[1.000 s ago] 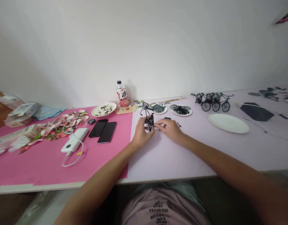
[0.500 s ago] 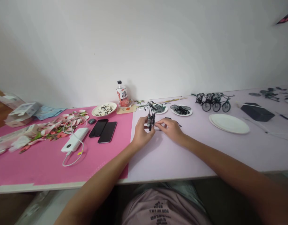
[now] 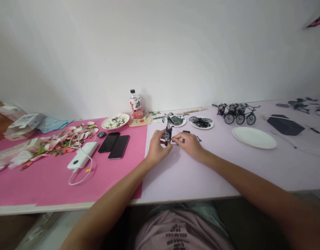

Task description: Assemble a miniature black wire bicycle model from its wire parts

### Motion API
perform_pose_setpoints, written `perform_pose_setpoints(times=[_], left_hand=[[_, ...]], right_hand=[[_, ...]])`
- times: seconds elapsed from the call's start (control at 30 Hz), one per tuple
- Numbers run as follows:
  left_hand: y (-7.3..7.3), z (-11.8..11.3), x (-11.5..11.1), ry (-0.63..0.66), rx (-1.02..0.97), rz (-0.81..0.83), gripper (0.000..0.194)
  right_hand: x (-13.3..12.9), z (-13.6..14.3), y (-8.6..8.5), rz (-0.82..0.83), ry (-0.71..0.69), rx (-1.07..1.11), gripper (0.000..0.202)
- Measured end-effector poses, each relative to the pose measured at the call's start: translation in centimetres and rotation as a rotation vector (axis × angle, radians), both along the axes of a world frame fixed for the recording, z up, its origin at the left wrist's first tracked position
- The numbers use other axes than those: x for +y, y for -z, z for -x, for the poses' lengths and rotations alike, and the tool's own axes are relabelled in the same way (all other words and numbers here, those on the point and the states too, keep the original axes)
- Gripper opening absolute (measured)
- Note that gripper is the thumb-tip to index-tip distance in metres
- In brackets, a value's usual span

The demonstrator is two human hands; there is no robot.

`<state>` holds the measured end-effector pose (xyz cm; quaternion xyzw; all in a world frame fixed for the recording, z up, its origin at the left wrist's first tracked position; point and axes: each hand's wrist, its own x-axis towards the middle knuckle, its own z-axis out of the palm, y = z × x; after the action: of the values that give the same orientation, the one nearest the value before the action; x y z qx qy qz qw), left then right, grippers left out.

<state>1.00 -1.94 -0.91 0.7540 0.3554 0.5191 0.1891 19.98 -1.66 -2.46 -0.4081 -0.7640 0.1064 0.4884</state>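
Between my hands a small dark model bicycle (image 3: 168, 133) stands upright over the pale part of the table, seen end-on. My left hand (image 3: 158, 147) is closed around its left side and lower end. From the right, my right hand (image 3: 190, 144) reaches in with thumb and forefinger pinched at the bicycle's low side; whatever small piece they hold is too tiny to make out. A few dark parts (image 3: 186, 132) lie just behind the right hand. Farther back, one white plate (image 3: 210, 125) bears black pieces and another plate (image 3: 184, 122) bears dark green parts.
Finished model bicycles (image 3: 239, 114) stand in a row at the back right, behind stacked white plates (image 3: 256, 139) and a dark block (image 3: 286, 125). On the pink side are two phones (image 3: 119, 147), a power bank (image 3: 83, 156) with cable, a bottle (image 3: 136, 106), a bowl (image 3: 105, 125) and artificial petals (image 3: 73, 133).
The model bicycle has turned slightly in my left hand, and its top leans a little more to the right. Both hands keep nearly the same place and grip.
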Motion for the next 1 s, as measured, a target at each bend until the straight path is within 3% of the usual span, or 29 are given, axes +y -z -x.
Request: perform_pose_setpoints(times=[0.23,0.47,1.0], left_hand=[[0.0,0.1,-0.1,-0.003,0.004,0.021,0.051],[0.1,0.1,-0.1,-0.012,0.001,0.037,0.055],[0.1,0.3,0.0,0.057,-0.017,0.032,0.045]], right_hand=[[-0.4,0.4,-0.3,0.142,-0.017,0.085,0.017],[-0.6,0.8,-0.1,0.172,-0.010,0.108,0.018],[-1.0,0.6,-1.0,0.292,-0.059,0.231,0.022]])
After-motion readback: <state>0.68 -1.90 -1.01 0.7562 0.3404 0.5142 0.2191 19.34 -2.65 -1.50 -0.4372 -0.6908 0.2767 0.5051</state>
